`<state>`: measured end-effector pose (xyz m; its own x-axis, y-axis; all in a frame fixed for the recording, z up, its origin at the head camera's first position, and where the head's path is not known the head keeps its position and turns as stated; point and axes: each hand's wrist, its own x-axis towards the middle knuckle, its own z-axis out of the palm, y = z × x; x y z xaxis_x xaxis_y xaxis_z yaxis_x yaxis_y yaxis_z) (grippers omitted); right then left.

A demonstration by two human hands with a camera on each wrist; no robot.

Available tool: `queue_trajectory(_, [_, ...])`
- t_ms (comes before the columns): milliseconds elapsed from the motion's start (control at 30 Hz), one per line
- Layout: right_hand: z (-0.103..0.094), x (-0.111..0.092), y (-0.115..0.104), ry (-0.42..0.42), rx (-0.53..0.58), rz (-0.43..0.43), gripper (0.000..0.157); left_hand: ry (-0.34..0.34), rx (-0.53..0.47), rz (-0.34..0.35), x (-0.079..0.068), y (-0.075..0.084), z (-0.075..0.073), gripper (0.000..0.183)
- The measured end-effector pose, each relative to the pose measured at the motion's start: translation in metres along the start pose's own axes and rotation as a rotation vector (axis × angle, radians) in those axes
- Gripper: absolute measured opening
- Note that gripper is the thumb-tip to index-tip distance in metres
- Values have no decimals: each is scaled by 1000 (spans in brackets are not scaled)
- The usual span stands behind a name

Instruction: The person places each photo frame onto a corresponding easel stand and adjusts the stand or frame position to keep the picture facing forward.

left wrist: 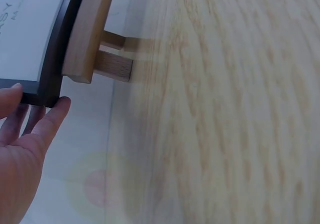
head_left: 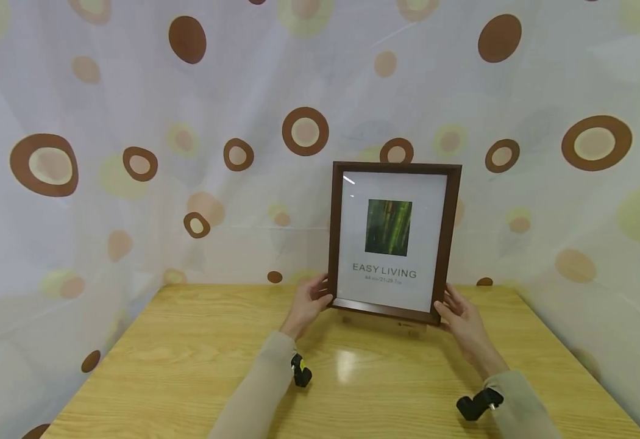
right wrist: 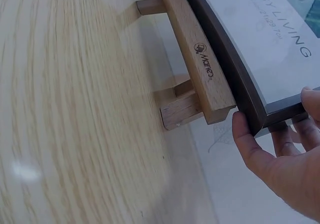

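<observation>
A dark brown picture frame (head_left: 390,235) with a white sheet, a green bamboo picture and the words "EASY LIVING" stands nearly upright. My left hand (head_left: 306,306) grips its lower left corner, thumb on the front and fingers behind. At the lower right corner my right hand (head_left: 467,326) holds it the same way. Just below the frame's bottom edge runs the ledge of a small wooden easel (right wrist: 202,66), marked "Maries". In the left wrist view the easel's feet (left wrist: 114,66) rest on the table. Most of the easel is hidden behind the frame.
The light wood table (head_left: 188,366) extends toward me on both sides of the arms. Behind it and at both sides hangs a pale curtain (head_left: 243,73) with brown and yellow spots. A black wrist mount (head_left: 479,403) sits on each sleeve.
</observation>
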<state>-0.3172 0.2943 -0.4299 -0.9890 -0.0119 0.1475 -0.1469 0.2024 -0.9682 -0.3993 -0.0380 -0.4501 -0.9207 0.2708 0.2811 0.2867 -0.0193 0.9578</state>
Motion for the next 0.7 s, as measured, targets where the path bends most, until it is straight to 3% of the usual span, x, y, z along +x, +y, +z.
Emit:
queue_trajectory(267, [1, 1, -3, 12, -4, 22, 71, 2, 8, -10, 3, 1, 3, 61])
queue_trajectory(467, [3, 2, -1, 24, -26, 31, 71, -41, 53, -103, 2, -1, 5, 48])
queue_trajectory(700, [14, 4, 8, 6, -38, 116, 61, -76, -66, -208, 3, -3, 5, 44])
